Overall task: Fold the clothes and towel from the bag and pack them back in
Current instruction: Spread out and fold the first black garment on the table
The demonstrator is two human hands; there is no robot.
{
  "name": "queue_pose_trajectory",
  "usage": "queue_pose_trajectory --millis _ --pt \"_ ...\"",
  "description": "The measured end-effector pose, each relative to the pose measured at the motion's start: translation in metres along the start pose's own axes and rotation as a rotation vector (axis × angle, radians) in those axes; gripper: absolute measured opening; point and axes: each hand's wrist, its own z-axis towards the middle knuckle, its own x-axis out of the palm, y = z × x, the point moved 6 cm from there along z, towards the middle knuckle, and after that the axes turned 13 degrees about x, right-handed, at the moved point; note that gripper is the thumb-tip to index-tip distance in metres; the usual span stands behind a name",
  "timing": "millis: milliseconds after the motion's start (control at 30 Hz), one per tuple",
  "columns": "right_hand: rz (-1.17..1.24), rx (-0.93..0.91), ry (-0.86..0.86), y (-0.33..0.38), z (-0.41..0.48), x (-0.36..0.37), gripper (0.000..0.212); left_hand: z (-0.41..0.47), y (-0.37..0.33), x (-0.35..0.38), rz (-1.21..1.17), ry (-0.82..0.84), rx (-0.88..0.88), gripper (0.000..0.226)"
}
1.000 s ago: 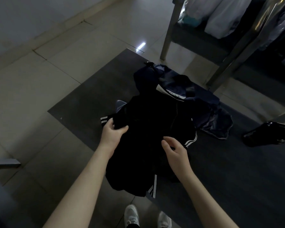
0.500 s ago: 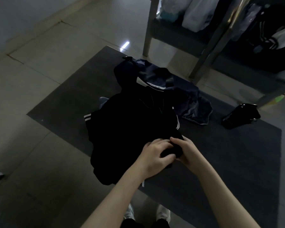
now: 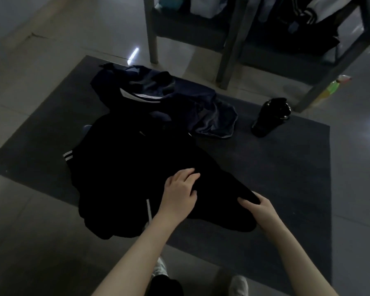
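Note:
A black garment with white stripes (image 3: 124, 167) lies spread on the dark mat (image 3: 276, 167) in front of me. One sleeve of it stretches out toward the lower right. My left hand (image 3: 179, 193) rests flat on the garment's lower middle, fingers relaxed. Fingers of my right hand (image 3: 260, 207) grip the end of that stretched sleeve. Behind the black garment sits a crumpled dark blue garment (image 3: 179, 92) with a white label, and a bluish cloth (image 3: 218, 122) lies at its right.
A small black bag (image 3: 271, 116) stands on the mat at the right. Metal rack legs (image 3: 229, 50) rise behind the mat, with clothes hanging above. A green bottle (image 3: 331, 88) lies by the rack. My shoes (image 3: 237, 283) are at the mat's near edge. Tiled floor surrounds the mat.
My hands have parted from the bunched sleeve. The right hand has drawn the sleeve out to the right, and the left hand now lies flat on the garment.

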Motion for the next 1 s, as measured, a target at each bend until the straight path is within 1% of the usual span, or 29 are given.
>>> queue_pose_trajectory --millis 133,233,333,367,400,433,467,500,533,567,633,667,700,767,833,900,933,1000 --pt "-0.036 0.074 -0.102 -0.051 0.022 -0.058 0.006 0.004 -0.026 0.051 0.041 0.039 -0.007 0.049" --pt "-0.079 0.116 -0.196 -0.089 0.035 -0.103 0.011 0.006 -0.037 0.088 0.031 0.077 -0.057 0.049" --pt "-0.165 0.076 -0.297 -0.110 0.036 -0.138 0.006 0.005 -0.046 0.127 0.018 0.164 -0.062 0.051" --pt "-0.226 0.051 -0.347 -0.114 0.037 -0.147 0.009 0.004 -0.048 0.138 0.027 0.189 -0.063 0.052" --pt "-0.348 0.030 -0.405 -0.117 0.037 -0.155 0.011 0.002 -0.051 0.148 0.046 0.202 -0.066 0.052" --pt "-0.527 0.018 -0.471 -0.118 0.039 -0.159 0.011 0.000 -0.053 0.155 0.072 0.206 -0.064 0.053" --pt "-0.719 0.002 -0.533 -0.118 0.041 -0.159 0.018 -0.001 -0.055 0.161 0.102 0.209 -0.054 0.053" --pt "-0.874 -0.029 -0.578 -0.118 0.042 -0.156 0.032 -0.003 -0.057 0.166 0.130 0.212 -0.038 0.053" --pt "-0.929 -0.103 -0.600 -0.114 0.044 -0.148 0.047 -0.004 -0.059 0.171 0.155 0.209 -0.018 0.053" --pt "-0.912 -0.219 -0.594 -0.107 0.045 -0.138 0.059 -0.006 -0.059 0.174 0.176 0.197 0.006 0.052" --pt "-0.883 -0.462 -0.499 -0.091 0.052 -0.109 0.074 -0.007 -0.058 0.179 0.205 0.169 0.041 0.050" --pt "-0.911 -0.533 -0.437 -0.085 0.058 -0.094 0.076 -0.008 -0.056 0.180 0.215 0.151 0.055 0.050" --pt "-0.937 -0.571 -0.397 -0.081 0.066 -0.081 0.075 -0.009 -0.055 0.180 0.225 0.129 0.069 0.054" --pt "-0.933 -0.611 -0.432 -0.076 0.080 -0.072 0.067 -0.012 -0.053 0.180 0.238 0.094 0.100 0.068" --pt "-0.918 -0.649 -0.557 -0.074 0.089 -0.077 0.049 -0.014 -0.048 0.183 0.229 0.070 0.118 0.072" --pt "-0.901 -0.726 -0.674 -0.080 0.094 -0.083 0.026 -0.016 -0.044 0.185 0.221 0.022 0.140 0.070" --pt "-0.873 -0.762 -0.721 -0.083 0.095 -0.088 0.019 -0.017 -0.043 0.186 0.222 -0.009 0.151 0.069" --pt "-0.785 -0.783 -0.795 -0.090 0.096 -0.099 0.019 -0.018 -0.041 0.188 0.230 -0.058 0.168 0.068"
